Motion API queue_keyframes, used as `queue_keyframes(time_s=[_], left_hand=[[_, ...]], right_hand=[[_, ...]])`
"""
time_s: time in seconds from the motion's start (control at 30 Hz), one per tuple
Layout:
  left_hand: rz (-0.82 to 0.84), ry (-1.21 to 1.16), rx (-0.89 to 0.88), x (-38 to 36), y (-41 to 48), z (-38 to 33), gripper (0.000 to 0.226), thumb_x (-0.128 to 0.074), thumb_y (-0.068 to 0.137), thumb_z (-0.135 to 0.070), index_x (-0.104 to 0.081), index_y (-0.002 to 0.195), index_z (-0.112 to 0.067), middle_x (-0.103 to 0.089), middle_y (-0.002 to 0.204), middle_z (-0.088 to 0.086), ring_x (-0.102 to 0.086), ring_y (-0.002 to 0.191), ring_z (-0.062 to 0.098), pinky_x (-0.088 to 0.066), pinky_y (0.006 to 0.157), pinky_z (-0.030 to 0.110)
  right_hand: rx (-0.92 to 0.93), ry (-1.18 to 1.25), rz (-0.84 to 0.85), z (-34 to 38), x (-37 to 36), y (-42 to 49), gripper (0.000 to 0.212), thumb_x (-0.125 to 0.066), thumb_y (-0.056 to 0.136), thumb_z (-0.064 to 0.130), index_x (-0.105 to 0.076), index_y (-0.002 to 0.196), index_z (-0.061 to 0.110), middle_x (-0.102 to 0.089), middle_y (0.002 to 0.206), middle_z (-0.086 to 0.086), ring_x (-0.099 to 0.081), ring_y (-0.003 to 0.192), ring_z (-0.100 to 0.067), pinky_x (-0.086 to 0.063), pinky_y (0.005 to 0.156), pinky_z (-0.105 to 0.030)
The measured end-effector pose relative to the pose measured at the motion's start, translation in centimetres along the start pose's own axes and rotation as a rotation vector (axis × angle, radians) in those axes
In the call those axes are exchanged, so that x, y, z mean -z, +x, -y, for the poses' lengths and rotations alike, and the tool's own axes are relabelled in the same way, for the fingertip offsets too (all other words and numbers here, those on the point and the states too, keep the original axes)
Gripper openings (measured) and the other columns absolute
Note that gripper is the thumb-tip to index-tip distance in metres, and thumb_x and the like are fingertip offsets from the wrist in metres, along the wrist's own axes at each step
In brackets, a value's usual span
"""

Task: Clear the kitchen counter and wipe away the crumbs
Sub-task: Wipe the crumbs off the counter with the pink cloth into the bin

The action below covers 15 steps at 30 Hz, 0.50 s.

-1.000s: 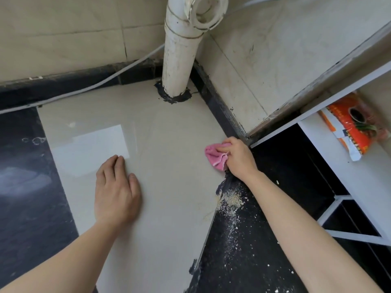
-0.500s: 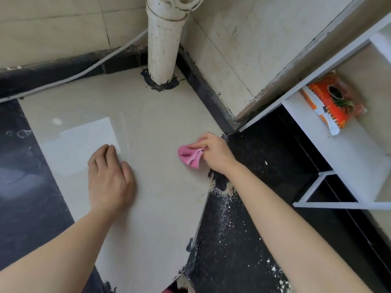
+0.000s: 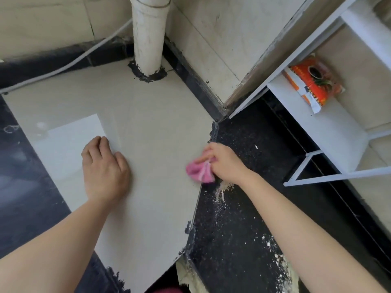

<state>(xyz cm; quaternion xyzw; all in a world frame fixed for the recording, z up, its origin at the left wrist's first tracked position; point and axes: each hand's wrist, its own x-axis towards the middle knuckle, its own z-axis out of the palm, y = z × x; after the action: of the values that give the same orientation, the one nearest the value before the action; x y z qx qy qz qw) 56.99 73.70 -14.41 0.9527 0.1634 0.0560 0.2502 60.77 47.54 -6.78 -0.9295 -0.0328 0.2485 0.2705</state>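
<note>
My right hand [image 3: 224,162] grips a bunched pink cloth [image 3: 198,171] and holds it on the beige counter [image 3: 148,115], right at the seam with the black speckled counter [image 3: 249,208]. A small heap of pale crumbs [image 3: 224,190] lies on the black surface just under my right wrist, and more white crumbs [image 3: 273,256] are scattered toward the near edge. My left hand [image 3: 103,168] rests palm down on the beige counter, fingers relaxed, holding nothing.
A white pipe [image 3: 149,37] rises from the beige counter's back corner, and a white cable [image 3: 69,64] runs along the dark wall strip. A white rack [image 3: 317,115] stands at the right with an orange packet [image 3: 313,85] on its shelf.
My right hand has dragged the pink cloth toward me along the seam, from near the wall corner down to the crumb heap. My left hand has stayed flat in place.
</note>
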Motion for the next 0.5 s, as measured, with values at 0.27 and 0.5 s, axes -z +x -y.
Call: queue_keyframes(time_s=[0.27, 0.5], left_hand=[[-0.003, -0.040, -0.031, -0.1, -0.3, 0.3, 0.042, -0.032, 0.094, -0.011, -0.034, 0.133, 0.003, -0.032, 0.141, 0.023, -0.021, 0.132, 0.035, -0.017, 0.114, 0.042], [0.004, -0.021, -0.113, 0.1, -0.9, 0.0, 0.042, -0.029, 0.092, -0.011, -0.040, 0.126, 0.011, -0.040, 0.131, 0.030, -0.029, 0.126, 0.041, -0.019, 0.111, 0.045]], right_hand=[[0.008, -0.158, 0.063, -1.4, -3.6, -2.9, 0.022, -0.058, 0.081, 0.006, -0.064, 0.099, 0.018, -0.049, 0.104, 0.005, -0.053, 0.095, -0.012, -0.042, 0.085, -0.027], [-0.065, 0.165, -0.135, -3.8, 0.0, -2.6, 0.016, -0.065, 0.083, 0.012, -0.076, 0.090, 0.021, -0.058, 0.092, 0.010, -0.059, 0.083, -0.010, -0.049, 0.070, -0.023]])
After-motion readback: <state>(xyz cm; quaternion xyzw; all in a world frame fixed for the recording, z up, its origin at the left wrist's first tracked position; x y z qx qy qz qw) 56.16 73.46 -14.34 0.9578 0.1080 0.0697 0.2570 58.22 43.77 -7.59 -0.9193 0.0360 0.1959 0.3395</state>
